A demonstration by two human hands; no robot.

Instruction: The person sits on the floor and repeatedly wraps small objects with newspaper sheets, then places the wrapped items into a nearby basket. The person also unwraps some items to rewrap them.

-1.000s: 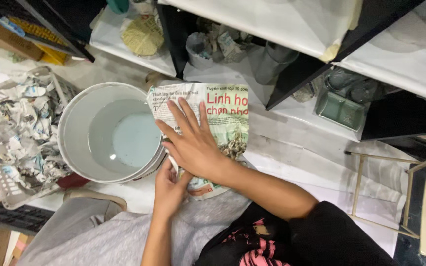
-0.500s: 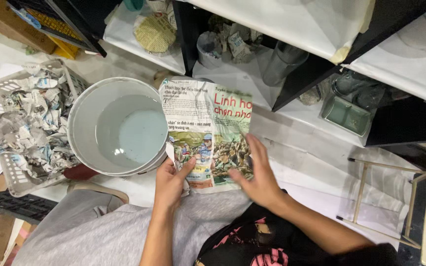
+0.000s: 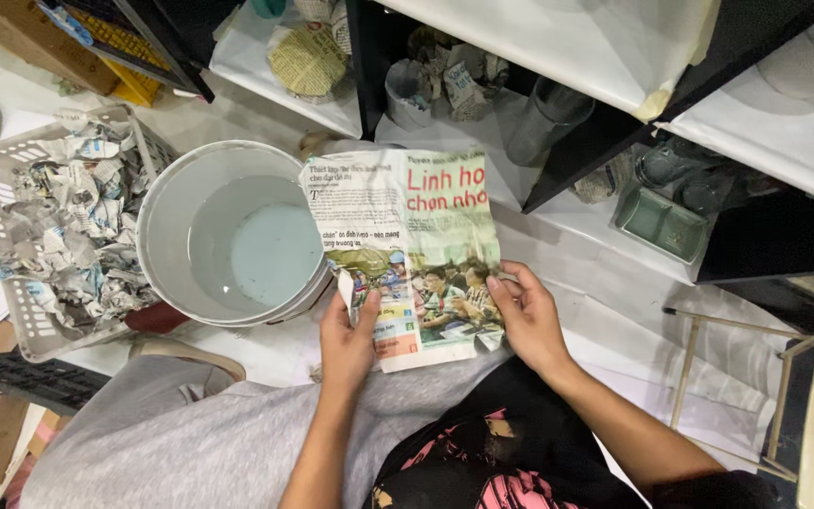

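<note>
Two hands pinch a newspaper sheet point(image 3: 407, 250) by its lower edge: left hand point(image 3: 349, 339) clamped at one corner, right hand point(image 3: 528, 320) at the other. The sheet's left edge overlaps the white bucket point(image 3: 171, 236); a basket of crumpled paper point(image 3: 11, 179) sits beyond

Right hand point(image 3: 529, 325): moved off newspaper sheet point(image 3: 405, 250) face to its right lower edge, now gripping. Left hand point(image 3: 349, 337): risen to left edge. Sheet: flattened, fully spread between hands.
</note>
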